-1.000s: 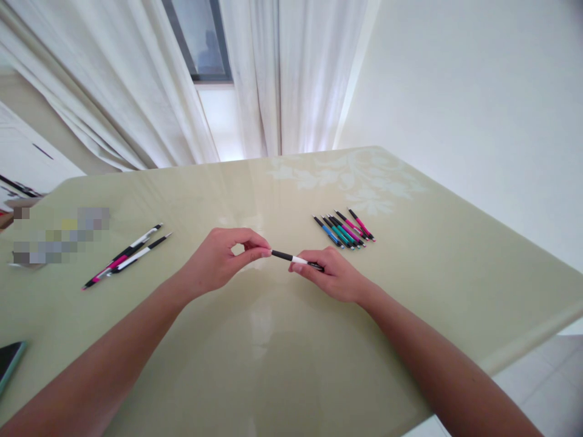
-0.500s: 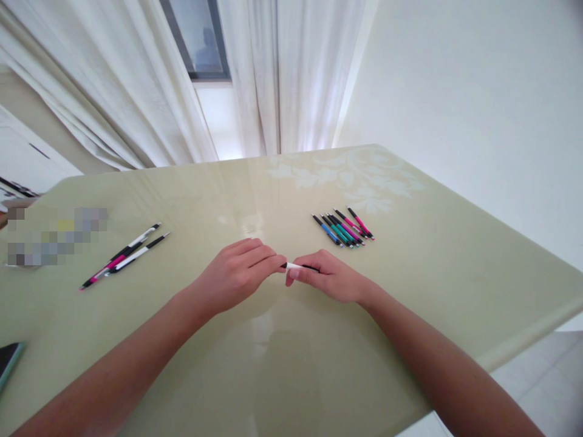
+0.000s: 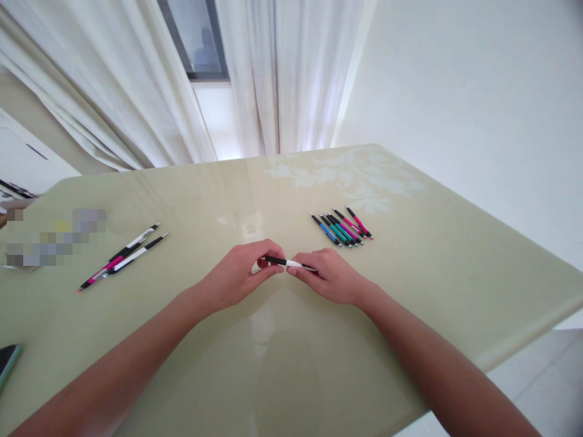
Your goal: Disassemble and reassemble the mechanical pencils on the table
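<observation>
A white pen with a black grip [image 3: 276,260] is held level above the table between my two hands. My right hand [image 3: 334,276] is closed round its rear part, thumb and fingers pinching the white barrel. At the grip end, my left hand [image 3: 237,273] curls its thumb and fingertips about the black section, with a gap showing between thumb and index finger; part of the tip side shows inside that gap. Beyond my right hand lies a row of several coloured pens [image 3: 339,227], blue, green, purple and pink with black grips.
Several white and pink pens [image 3: 121,258] lie in a loose pile on the left. Farther left is a blurred-out item [image 3: 54,237]. A dark device with a green edge [image 3: 8,361] sits at the left border. The glossy table [image 3: 291,376] ends at a right-hand edge.
My left hand's fingers have opened up and shifted slightly, so the black grip now shows between thumb and index finger. My right hand keeps its hold on the pen.
</observation>
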